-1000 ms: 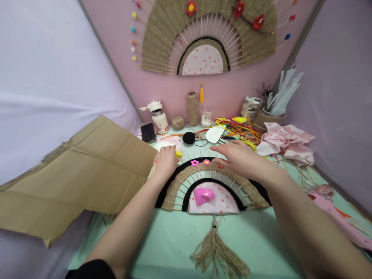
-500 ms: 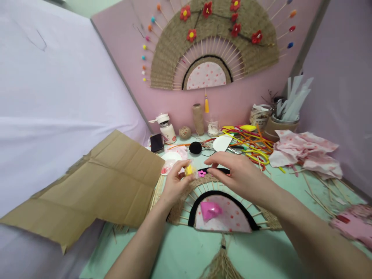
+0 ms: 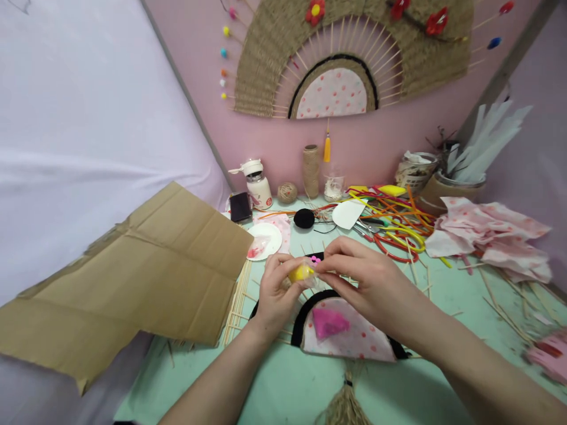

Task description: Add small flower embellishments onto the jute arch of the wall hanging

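Observation:
My left hand (image 3: 279, 289) is closed around a small clear packet of yellow clay (image 3: 300, 273), held above the fan. My right hand (image 3: 354, 268) pinches at the packet's right end, where a small tip of yellow shows by the fingertips. Beneath my hands lies a stick-and-twine fan (image 3: 367, 327) with a black arc and a pink-dotted white half-circle. A bright pink packet (image 3: 330, 323) rests on that half-circle. Just behind my fingers, a pink clay flower (image 3: 315, 260) sits on the fan's black edge, partly hidden. A twine tassel (image 3: 348, 404) hangs toward me.
Brown cardboard (image 3: 177, 265) leans at left beside thin sticks (image 3: 239, 295). Behind are a white plate (image 3: 271, 241), a black ball (image 3: 304, 218), scissors (image 3: 370, 225) and coloured pipe cleaners (image 3: 407, 224). Crumpled dotted cloth (image 3: 491, 230) lies right. A finished fan (image 3: 266, 65) hangs on the wall.
My right hand has come left and down, its fingers now meeting the yellow packet in my left hand. The view has tilted downward and shifted a little.

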Demonstrator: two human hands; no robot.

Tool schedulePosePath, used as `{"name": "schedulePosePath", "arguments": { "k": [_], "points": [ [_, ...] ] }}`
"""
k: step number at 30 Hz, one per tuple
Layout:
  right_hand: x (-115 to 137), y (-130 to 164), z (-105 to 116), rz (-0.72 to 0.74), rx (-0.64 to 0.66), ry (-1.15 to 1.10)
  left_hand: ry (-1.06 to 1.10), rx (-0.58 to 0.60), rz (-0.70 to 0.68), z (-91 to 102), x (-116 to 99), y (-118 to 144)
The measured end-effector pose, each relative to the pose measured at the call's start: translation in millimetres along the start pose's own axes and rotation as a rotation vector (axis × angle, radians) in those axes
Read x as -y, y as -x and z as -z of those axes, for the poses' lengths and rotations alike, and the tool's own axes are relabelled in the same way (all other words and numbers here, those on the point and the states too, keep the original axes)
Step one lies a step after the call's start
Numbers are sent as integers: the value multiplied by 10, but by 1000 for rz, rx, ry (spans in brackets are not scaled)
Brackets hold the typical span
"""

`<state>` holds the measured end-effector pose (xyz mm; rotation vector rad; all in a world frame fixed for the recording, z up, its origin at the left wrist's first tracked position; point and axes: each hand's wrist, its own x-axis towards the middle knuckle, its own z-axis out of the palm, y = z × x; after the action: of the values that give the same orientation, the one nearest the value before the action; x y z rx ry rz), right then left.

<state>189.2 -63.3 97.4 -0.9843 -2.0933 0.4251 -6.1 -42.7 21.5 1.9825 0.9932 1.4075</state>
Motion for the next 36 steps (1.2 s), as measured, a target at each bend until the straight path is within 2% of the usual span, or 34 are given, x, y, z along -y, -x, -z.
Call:
{"name": "schedulePosePath", "arguments": {
  "k": [14, 20, 26, 31, 36],
  "points": [
    [37, 0, -104, 50, 39, 301, -109, -67, -93, -38, -68, 36],
    [7, -20, -105, 99, 43, 418, -78, -88, -8, -48, -55, 28],
    [-67, -46, -129, 160, 75, 501, 4, -20, 138, -50, -36, 12],
    [-168, -50, -187, 174, 38, 475, 23, 9, 163, -42, -39, -8],
    [-178, -52, -172, 43, 81, 260, 21, 46, 150, -15, -37, -46]
  ]
}}
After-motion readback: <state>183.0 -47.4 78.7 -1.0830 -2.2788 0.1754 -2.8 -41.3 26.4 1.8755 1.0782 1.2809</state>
